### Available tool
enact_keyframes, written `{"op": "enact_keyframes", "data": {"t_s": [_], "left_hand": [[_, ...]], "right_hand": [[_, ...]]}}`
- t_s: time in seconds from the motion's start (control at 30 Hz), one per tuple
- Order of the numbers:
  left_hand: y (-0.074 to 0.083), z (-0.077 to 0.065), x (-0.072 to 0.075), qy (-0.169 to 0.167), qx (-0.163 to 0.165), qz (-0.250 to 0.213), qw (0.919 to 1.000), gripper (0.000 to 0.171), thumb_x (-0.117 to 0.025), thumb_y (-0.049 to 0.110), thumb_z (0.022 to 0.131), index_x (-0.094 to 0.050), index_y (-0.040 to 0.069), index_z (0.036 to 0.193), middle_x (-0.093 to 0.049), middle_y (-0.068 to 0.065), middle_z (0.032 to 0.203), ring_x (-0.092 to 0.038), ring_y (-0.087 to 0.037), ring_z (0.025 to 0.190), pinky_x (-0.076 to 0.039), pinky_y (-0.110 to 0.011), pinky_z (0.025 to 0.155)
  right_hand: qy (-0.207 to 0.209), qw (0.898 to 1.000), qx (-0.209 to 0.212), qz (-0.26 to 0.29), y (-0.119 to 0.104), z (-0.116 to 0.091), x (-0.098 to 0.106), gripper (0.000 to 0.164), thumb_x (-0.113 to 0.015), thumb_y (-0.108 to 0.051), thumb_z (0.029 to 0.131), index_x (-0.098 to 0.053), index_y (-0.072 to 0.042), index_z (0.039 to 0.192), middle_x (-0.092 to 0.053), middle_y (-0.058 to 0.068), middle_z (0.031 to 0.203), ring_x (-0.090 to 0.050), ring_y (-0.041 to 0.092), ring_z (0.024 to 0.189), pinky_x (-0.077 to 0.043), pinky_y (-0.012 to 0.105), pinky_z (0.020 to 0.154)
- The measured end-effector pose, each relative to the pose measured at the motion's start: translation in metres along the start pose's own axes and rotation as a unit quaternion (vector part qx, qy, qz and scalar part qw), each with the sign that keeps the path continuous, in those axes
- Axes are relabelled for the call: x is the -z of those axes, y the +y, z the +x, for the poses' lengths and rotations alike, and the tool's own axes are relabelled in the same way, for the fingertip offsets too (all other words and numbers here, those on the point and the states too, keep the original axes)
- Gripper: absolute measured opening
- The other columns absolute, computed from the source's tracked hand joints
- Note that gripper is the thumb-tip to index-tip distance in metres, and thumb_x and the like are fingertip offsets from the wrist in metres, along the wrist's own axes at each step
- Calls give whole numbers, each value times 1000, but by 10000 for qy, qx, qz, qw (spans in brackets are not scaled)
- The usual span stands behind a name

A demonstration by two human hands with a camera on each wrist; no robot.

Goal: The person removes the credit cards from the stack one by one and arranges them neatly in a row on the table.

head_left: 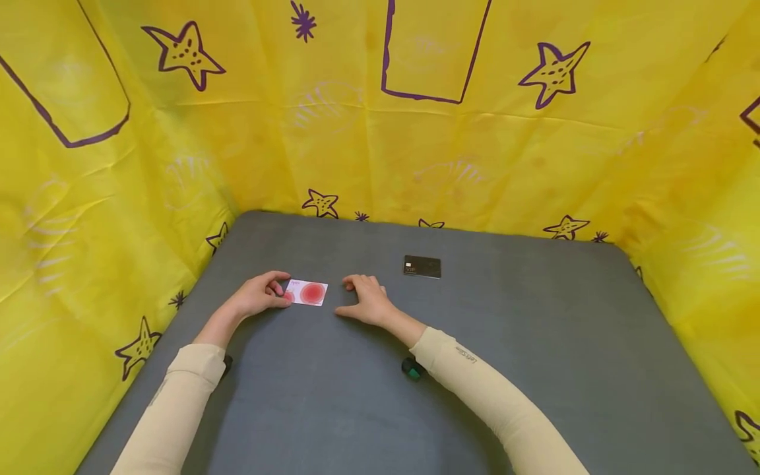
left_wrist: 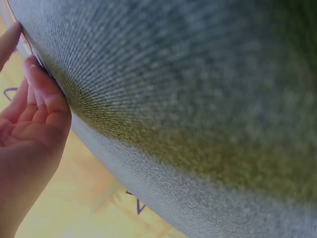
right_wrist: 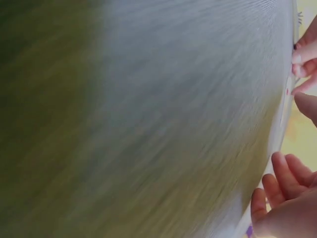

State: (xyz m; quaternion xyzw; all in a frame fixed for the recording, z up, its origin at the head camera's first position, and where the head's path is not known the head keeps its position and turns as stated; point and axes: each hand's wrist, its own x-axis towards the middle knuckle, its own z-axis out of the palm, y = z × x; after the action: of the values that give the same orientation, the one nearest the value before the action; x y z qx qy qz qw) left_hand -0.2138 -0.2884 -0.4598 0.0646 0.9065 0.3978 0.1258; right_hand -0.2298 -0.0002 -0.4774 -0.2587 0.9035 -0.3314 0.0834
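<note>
A white card with red circles (head_left: 307,294) lies flat on the grey table, left of the middle. My left hand (head_left: 259,294) holds its left end, index finger at the far edge and thumb at the near edge. Just past the card's right end is my right hand (head_left: 369,302), thumb and fingers spread apart with nothing between them. The left wrist view catches the left hand (left_wrist: 37,119) at its left border. Both the right hand (right_wrist: 290,196) and part of the left hand (right_wrist: 307,59) appear along the right border of the right wrist view.
Farther back, to the right of the hands, lies a black card (head_left: 422,266) marked VIP. The grey table (head_left: 534,343) is bounded at the back and sides by yellow cloth (head_left: 332,152) printed with purple stars.
</note>
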Motion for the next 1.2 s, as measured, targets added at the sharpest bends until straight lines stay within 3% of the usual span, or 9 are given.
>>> {"op": "enact_keyframes", "data": {"t_s": [0.17,0.3,0.4,0.5,0.63,0.77,0.93,1.2], "left_hand": [[5,-4,-7,381,-170,398,9983,61,-80,12,80,-50,-3,132,-56,-12,91,-48,-21,73,-40,-27,63],[10,-5,-15,672,-591,599,9942,59,-81,9,77,-54,-5,127,-57,-14,91,-49,-19,71,-41,-27,63],[19,-4,-23,788,-823,509,9922,56,-81,12,78,-57,-5,125,-61,-15,95,-52,-20,75,-42,-26,65],[33,-4,-34,839,-741,184,9935,51,-79,15,82,-59,-2,125,-64,-14,100,-57,-23,84,-45,-26,68],[60,-2,-52,786,-517,-305,9951,47,-77,21,85,-60,3,124,-66,-12,104,-60,-23,91,-49,-29,71],[86,6,-69,649,-620,-621,9940,47,-79,23,83,-61,3,122,-65,-13,107,-59,-22,89,-47,-31,72],[110,20,-88,329,-843,-704,9934,48,-79,21,82,-60,3,123,-64,-11,106,-59,-21,90,-46,-30,74],[133,43,-113,-21,-916,-581,9941,48,-78,20,83,-60,3,124,-64,-9,104,-60,-19,89,-47,-30,75]], "right_hand": [[224,9994,114,217,16,-13,13,56,-78,-30,83,-57,-5,127,-61,6,114,-48,25,108,-36,43,93],[284,9990,265,235,28,-23,25,53,-77,-27,84,-57,-3,127,-62,9,114,-51,25,108,-36,41,96],[270,9988,344,210,37,-31,35,52,-77,-26,84,-58,-2,127,-62,10,115,-52,26,108,-36,41,96],[308,9988,348,146,46,-38,45,50,-77,-25,85,-59,-4,126,-62,9,114,-52,25,105,-38,42,94],[495,9982,283,161,58,-44,56,46,-77,-24,85,-61,-5,124,-63,9,111,-52,25,98,-40,40,87],[609,9978,94,255,70,-49,67,44,-76,-23,86,-61,-5,123,-62,10,110,-51,26,95,-40,40,84],[759,9965,-176,307,82,-55,77,43,-75,-23,87,-61,-4,123,-62,12,111,-50,27,93,-39,41,83],[981,9934,-532,281,102,-65,84,43,-77,-24,85,-62,-5,121,-63,10,108,-52,26,93,-42,42,84]]}}
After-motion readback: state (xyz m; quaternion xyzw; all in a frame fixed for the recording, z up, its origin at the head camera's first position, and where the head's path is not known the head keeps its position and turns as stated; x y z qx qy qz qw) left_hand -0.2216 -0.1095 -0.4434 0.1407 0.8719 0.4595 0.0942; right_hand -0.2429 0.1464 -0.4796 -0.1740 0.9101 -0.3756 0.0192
